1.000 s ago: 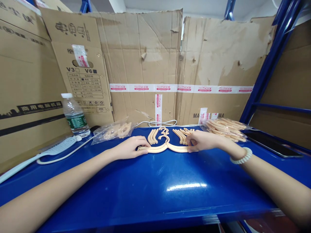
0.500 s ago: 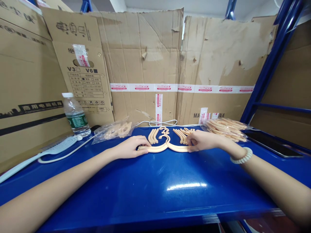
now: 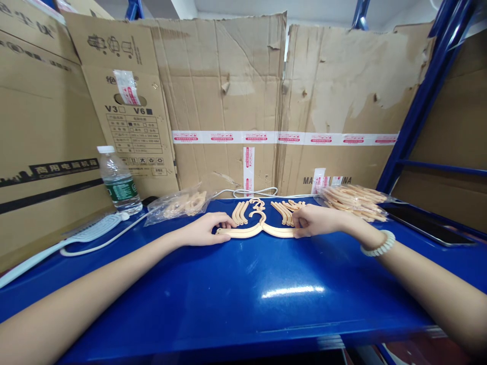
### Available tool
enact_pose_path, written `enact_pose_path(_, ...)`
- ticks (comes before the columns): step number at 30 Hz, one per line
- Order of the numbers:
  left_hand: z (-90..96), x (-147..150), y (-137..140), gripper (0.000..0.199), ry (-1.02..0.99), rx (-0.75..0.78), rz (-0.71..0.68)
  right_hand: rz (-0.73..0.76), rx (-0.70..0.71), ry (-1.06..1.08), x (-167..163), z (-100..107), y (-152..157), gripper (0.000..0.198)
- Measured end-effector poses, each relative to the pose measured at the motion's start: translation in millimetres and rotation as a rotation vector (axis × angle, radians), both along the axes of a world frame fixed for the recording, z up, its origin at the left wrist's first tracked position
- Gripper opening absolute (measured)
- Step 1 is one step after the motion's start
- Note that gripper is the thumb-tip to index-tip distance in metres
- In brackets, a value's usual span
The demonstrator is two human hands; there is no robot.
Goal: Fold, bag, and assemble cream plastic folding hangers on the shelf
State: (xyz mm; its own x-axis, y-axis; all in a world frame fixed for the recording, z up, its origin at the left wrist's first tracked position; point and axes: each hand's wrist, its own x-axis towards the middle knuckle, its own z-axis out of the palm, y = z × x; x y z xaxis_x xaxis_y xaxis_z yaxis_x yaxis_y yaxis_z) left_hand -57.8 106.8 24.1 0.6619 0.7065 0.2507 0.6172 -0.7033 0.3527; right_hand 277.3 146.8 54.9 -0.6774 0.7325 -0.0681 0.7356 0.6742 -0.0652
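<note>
A beige plastic clothes hanger (image 3: 249, 231) with two curved arms and a hook (image 3: 259, 215) lies on the blue tabletop (image 3: 213, 299), its hook pointing away from me. My left hand (image 3: 208, 229) grips the end of its left arm between thumb and fingers. At the tip of the right arm, my right hand (image 3: 317, 219) is closed and covers that end. Just beyond the hanger are several loose curved arm pieces, one group on the left (image 3: 240, 213) and another on the right (image 3: 282, 212). Loose hooks (image 3: 257, 204) lie between the groups.
Clear plastic bags with beige parts lie at left (image 3: 182, 204) and right (image 3: 352, 202). On the left are a water bottle (image 3: 120, 185) and a pale blue hairbrush (image 3: 89, 230). A dark phone (image 3: 429, 225) rests at right. Cardboard (image 3: 224, 91) walls the back.
My left hand has shifted very slightly at the hanger's left end. The right hand and the hanger look almost unmoved.
</note>
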Motion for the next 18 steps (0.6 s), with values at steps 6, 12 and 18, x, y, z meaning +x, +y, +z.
enact_pose_path(6, -6.0, -4.7, 5.9, 0.030, -0.072, -0.091, 0.038, 0.005, -0.034, 0.001, 0.8, 0.9, 2.2, 0.022)
enact_pose_path(12, -11.9, -3.9, 10.8, 0.030, -0.229, -0.216, 0.144, 0.024, -0.020, 0.021, 5.3, 9.8, 1.5, 0.032)
enact_pose_path(18, -16.1, -3.4, 15.7, 0.036, -0.329, -0.315, 0.206, -0.029, -0.046, -0.019, 6.7, 17.6, -4.7, 0.020)
